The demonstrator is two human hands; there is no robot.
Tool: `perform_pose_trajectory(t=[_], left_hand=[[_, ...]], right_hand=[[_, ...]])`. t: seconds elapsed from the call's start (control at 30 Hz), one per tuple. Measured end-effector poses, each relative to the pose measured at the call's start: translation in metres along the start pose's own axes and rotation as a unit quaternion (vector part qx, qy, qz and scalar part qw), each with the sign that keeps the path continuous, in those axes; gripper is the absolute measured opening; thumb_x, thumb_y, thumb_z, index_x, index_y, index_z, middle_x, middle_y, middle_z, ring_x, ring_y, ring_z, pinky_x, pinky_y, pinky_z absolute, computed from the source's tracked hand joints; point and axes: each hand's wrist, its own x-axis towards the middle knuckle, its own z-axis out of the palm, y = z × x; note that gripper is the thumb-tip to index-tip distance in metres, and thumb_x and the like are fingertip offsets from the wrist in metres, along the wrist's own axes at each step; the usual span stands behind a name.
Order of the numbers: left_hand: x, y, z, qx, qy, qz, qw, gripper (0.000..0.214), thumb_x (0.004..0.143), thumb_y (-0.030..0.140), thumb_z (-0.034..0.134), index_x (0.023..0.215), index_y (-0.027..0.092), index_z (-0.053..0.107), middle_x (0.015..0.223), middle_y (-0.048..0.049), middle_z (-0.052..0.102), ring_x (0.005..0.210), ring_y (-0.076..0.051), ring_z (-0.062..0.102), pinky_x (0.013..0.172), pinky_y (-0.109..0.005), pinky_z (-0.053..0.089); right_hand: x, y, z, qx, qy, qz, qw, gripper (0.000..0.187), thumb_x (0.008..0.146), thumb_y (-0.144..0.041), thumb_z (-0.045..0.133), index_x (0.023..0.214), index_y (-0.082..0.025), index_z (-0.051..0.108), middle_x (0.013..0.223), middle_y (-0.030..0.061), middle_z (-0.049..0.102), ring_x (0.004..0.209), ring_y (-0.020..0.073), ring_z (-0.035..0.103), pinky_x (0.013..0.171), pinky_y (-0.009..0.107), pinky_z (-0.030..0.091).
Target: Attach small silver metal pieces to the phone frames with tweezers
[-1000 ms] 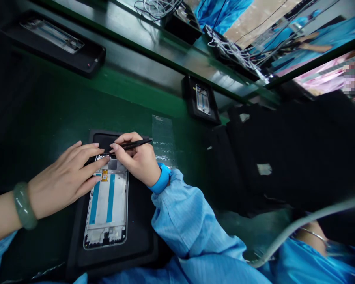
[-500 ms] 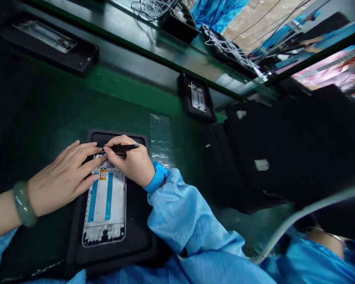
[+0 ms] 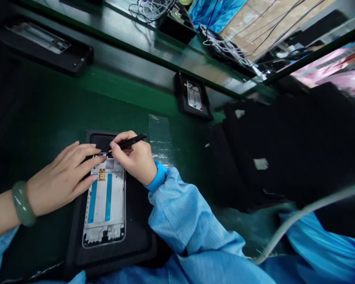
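Observation:
A silver phone mid-frame (image 3: pixel 103 209) lies on a black mat (image 3: pixel 139 240), with several blue strips and a small gold flex connector (image 3: pixel 101 175) on it. My left hand (image 3: pixel 63 171), wearing a green jade bangle (image 3: pixel 22 203), rests its fingertips on the frame's top end and holds nothing. My right hand (image 3: pixel 134 159) grips black tweezers (image 3: pixel 130 142), their tips low over the frame's top end. The fingers hide part of that end, so the tweezer tips are hard to make out.
A strip of clear plastic film (image 3: pixel 160 139) lies beyond the mat. Other phone frames sit in black trays (image 3: pixel 183 98) on the green bench's far side. Bundled wires lie further back, black cloth (image 3: pixel 284 146) covers the right, and a grey cable (image 3: pixel 310 211) crosses the lower right.
The tweezers have swung from nearly level to tilting up to the right. My right hand has shifted slightly over the frame, and my left fingertips have eased back a little.

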Motion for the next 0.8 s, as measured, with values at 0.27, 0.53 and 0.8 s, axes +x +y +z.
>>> perform_pose_trajectory(t=[0.27,0.53,0.8], left_hand=[[0.001,0.001,0.000,0.002,0.008,0.000,1.000,0.042,0.091,0.033,0.040,0.129,0.015,0.049,0.129,-0.0121,0.049,0.128,-0.025,0.040,0.113,-0.049,0.027],[0.003,0.005,-0.002,0.013,0.007,-0.009,1.000,0.043,0.090,0.038,0.042,0.126,0.016,0.052,0.127,-0.0126,0.053,0.124,-0.028,0.046,0.109,-0.049,0.032],[0.003,0.007,0.000,0.041,0.008,-0.005,0.999,0.041,0.092,0.035,0.038,0.127,0.017,0.052,0.130,-0.0122,0.053,0.125,-0.028,0.045,0.106,-0.049,0.035]], right_hand=[[0.002,0.002,0.001,-0.018,-0.010,-0.035,0.999,0.005,0.083,-0.022,0.054,0.084,-0.018,0.056,0.080,-0.0003,0.063,0.068,0.0089,0.062,0.065,0.019,0.051],[0.001,-0.002,0.000,-0.120,-0.058,-0.178,0.975,0.012,0.086,-0.017,0.044,0.084,-0.017,0.056,0.083,0.0038,0.064,0.078,0.0122,0.061,0.075,0.024,0.050],[0.004,0.008,0.001,0.011,-0.039,-0.040,0.998,0.011,0.087,-0.029,0.052,0.087,-0.018,0.056,0.085,0.0008,0.063,0.074,0.0103,0.063,0.066,0.021,0.052]])
